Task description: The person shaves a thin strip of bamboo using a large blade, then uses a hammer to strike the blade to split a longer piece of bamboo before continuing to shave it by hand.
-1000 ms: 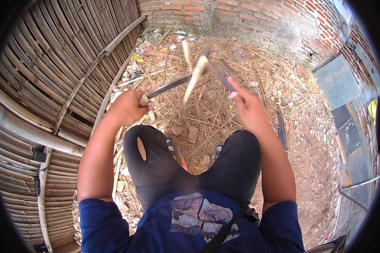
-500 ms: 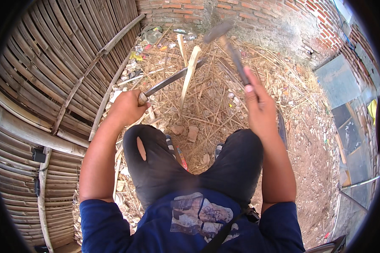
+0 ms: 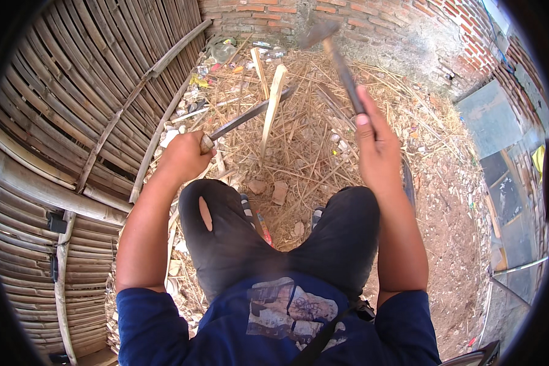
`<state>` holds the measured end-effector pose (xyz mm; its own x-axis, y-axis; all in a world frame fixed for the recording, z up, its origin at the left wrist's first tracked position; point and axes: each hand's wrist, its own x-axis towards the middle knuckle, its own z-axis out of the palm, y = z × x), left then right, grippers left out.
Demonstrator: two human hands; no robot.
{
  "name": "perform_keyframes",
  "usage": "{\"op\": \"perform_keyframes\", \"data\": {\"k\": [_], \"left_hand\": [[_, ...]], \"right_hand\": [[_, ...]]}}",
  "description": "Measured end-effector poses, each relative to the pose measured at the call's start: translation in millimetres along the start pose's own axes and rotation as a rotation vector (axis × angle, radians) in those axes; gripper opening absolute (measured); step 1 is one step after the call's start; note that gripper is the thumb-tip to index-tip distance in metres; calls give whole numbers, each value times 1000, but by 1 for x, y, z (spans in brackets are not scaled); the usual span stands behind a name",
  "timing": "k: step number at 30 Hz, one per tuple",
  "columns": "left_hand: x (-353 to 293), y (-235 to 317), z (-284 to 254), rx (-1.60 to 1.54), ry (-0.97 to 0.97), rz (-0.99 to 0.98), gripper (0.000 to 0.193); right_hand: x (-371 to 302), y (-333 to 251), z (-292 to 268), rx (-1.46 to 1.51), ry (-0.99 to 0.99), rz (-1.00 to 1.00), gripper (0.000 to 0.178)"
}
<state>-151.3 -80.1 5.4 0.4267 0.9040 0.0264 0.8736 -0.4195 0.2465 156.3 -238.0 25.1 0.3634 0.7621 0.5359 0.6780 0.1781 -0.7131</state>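
Observation:
My left hand (image 3: 186,155) is closed round the wooden handle of a machete (image 3: 240,119). Its long blade runs up to the right and passes into or behind a pale split wood or bamboo piece (image 3: 271,113), which stands nearly upright. A second pale strip (image 3: 259,72) rises just behind it. Whether both belong to one split stick, I cannot tell. Held up on the right is a hammer (image 3: 346,76), its dark handle gripped in my right hand (image 3: 378,146). The hammer head is in the air, apart from the blade and the wood.
Straw and thin splinters (image 3: 314,137) cover the ground between my knees and the brick wall (image 3: 384,33). A bamboo slat wall (image 3: 104,79) stands close on the left. Stones (image 3: 279,193) lie between my feet. Grey panels (image 3: 491,119) lean at the right.
The hammer has risen slightly and shifted a little right, with my right hand. Both pale pieces and the machete have barely moved.

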Motion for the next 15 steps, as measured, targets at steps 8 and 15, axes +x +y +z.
{"op": "perform_keyframes", "data": {"k": [8, 15], "left_hand": [[5, -3, 9, 14, -29, -7, 35], [4, -7, 16, 17, -19, -3, 33]], "right_hand": [[-17, 39, 32, -46, -148, 90, 40], [-4, 3, 16, 84, 71, -50, 41]]}}
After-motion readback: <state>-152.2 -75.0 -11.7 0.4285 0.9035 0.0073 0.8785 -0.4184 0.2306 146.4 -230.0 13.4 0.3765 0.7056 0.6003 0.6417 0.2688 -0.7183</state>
